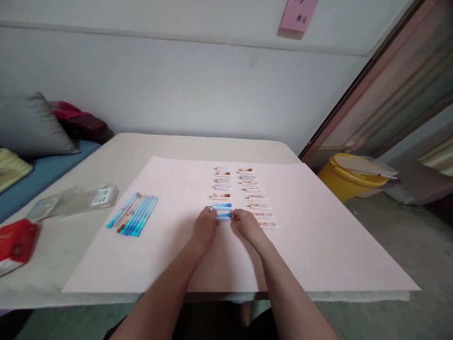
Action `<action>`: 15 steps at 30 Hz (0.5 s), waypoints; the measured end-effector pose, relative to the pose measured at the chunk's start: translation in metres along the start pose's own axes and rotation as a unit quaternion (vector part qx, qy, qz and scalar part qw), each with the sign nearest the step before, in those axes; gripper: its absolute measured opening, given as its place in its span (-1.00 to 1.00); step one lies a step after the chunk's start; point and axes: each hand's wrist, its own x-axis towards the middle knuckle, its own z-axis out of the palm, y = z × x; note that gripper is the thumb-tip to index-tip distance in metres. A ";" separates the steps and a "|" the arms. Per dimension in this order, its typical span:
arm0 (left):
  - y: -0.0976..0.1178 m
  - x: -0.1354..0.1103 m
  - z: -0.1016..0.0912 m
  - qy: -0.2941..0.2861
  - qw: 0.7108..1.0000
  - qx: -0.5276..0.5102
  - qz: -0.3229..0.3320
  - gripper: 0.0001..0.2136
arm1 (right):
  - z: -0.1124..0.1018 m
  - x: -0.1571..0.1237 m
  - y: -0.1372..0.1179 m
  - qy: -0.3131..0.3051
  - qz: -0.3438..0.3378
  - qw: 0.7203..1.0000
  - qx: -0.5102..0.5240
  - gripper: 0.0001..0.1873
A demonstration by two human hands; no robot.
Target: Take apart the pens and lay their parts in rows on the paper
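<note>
On a pale pink sheet [311,245] lie two columns of short pen parts. The left column [222,182] ends in a blue piece [222,205]. The right column [255,196] runs down toward my right hand. Both hands meet at a small blue piece [224,215] in the left column. My left hand [204,227] pinches its left end, fingers curled. My right hand [246,225] pinches its right end, fingers curled too. A bundle of blue pens [136,215] lies on the sheet to the left, apart from both hands.
The sheet covers a beige table [116,156]. A clear plastic packet [72,200] and a red pack [14,243] lie at the left. Cushions [31,125] sit on a blue seat beyond. A yellow bucket [345,177] stands on the floor to the right.
</note>
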 end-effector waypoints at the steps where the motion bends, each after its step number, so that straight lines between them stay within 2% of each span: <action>1: 0.000 0.000 0.000 0.000 1.000 -0.002 -0.001 -0.89 | -0.001 0.000 0.000 0.003 0.000 1.000 0.001 -0.73; 7: 0.001 0.000 0.000 -0.001 1.000 -0.014 -0.003 -0.89 | -0.008 -0.003 0.000 0.038 -0.001 0.999 0.008 -0.74; 15: 0.001 -0.001 0.000 0.000 1.000 -0.027 0.007 -0.86 | -0.017 -0.004 0.004 0.129 0.036 0.990 0.035 -0.74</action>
